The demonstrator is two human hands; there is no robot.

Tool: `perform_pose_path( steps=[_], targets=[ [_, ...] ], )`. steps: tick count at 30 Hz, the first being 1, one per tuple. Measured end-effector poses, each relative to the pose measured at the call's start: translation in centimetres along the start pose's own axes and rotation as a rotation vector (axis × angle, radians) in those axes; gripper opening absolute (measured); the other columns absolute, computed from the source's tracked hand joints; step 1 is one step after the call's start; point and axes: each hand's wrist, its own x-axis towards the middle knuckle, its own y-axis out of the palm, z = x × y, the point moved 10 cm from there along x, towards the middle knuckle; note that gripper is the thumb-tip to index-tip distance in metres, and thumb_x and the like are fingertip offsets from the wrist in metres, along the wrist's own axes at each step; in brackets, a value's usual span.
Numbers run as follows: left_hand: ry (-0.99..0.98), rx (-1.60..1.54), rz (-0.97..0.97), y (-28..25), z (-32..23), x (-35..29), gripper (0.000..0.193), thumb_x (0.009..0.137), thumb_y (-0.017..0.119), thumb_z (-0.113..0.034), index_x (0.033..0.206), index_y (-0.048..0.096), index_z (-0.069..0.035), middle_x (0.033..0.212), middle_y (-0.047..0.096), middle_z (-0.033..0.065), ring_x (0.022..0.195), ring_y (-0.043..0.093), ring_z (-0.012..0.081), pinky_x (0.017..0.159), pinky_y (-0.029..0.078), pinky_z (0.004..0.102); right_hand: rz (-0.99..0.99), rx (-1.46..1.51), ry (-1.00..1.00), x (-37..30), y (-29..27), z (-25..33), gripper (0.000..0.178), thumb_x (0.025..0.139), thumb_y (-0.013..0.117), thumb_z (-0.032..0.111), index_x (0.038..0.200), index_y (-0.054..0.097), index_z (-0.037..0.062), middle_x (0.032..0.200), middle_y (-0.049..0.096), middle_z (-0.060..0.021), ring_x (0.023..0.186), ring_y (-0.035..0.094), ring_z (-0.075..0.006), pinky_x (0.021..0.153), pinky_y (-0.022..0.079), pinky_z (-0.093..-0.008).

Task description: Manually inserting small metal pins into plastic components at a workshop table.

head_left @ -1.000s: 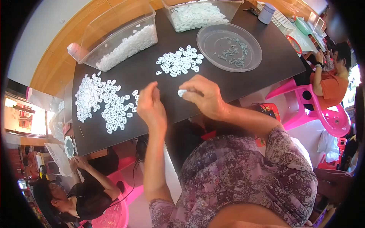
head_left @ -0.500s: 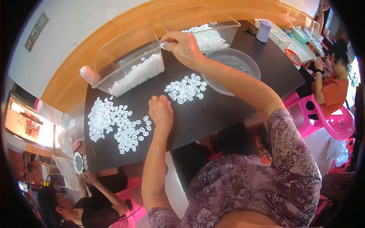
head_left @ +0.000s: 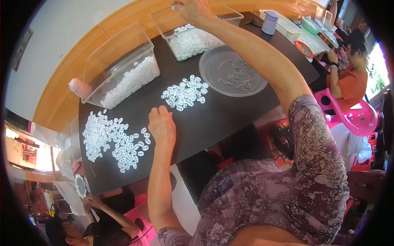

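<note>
My right hand [head_left: 196, 11] is raised over the far clear plastic bin [head_left: 162, 41], pinching a small white plastic piece [head_left: 175, 7] at its fingertips. Loose white pieces [head_left: 191, 44] fill the lower part of that bin. My left hand [head_left: 162, 128] rests curled on the dark table [head_left: 197, 131]; whatever its fingers may hold is hidden. Just beyond it lies a small heap of oval white pieces with two dark-looking holes or marks [head_left: 184, 93]. To its left spreads a larger pile of similar pieces [head_left: 127, 149].
Another clear bin [head_left: 88, 98] with white pieces stands at the left back. A round translucent tray [head_left: 213, 88] holds small grey metal parts. Beyond are a lavender bottle [head_left: 269, 22] and a white basket [head_left: 287, 29]. People sit at the left [head_left: 104, 209] and right [head_left: 349, 82].
My right hand has moved up and away, from between the two bins to above the far one, with the white piece still pinched. The whole view has shifted slightly; my left hand stays by the small heap.
</note>
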Motion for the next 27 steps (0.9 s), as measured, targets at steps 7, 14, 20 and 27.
perform_pose_path(
  steps=[7,14,20,27],
  targets=[
    [0.004,-0.044,0.031,0.4,-0.2,-0.5,0.018,0.074,0.066,-0.006,0.079,0.05,-0.003,0.079,0.051,0.0135,0.076,0.055,0.0316,0.061,0.046,0.0417,0.093,-0.233,-0.03,-4.8,-0.6,-1.7,0.013,0.069,0.057,0.013,0.074,0.062,0.0031,0.074,0.062,-0.0189,0.073,0.061,-0.0353,0.063,0.045,-0.047],
    [-0.293,-0.646,0.124,0.7,0.8,-1.4,0.022,0.072,0.066,0.003,0.09,0.054,-0.002,0.077,0.059,0.0095,0.069,0.058,0.0204,0.063,0.047,0.0324,0.592,0.454,0.183,-17.0,-2.4,6.3,0.016,0.076,0.06,0.01,0.086,0.064,-0.0008,0.079,0.063,-0.014,0.076,0.062,-0.0251,0.069,0.048,-0.0339],
    [-0.317,-0.882,0.131,-1.2,-2.3,-3.0,0.028,0.076,0.068,0.0,0.101,0.056,-0.001,0.078,0.057,0.0027,0.069,0.053,0.0084,0.062,0.046,0.0213,0.911,0.76,0.507,-25.7,-0.9,10.9,0.013,0.076,0.061,0.009,0.082,0.064,-0.0021,0.073,0.063,-0.0097,0.07,0.059,-0.0135,0.065,0.046,-0.0282],
    [-0.004,-0.643,0.066,-4.7,-6.1,-3.8,0.032,0.07,0.065,0.008,0.099,0.057,0.0,0.081,0.057,0.0101,0.07,0.058,0.0228,0.064,0.048,0.0307,0.965,1.041,0.833,-27.6,-2.5,12.1,0.015,0.078,0.06,0.013,0.074,0.063,-0.0016,0.066,0.061,-0.0045,0.061,0.054,-0.008,0.056,0.042,-0.0238]
  ],
)
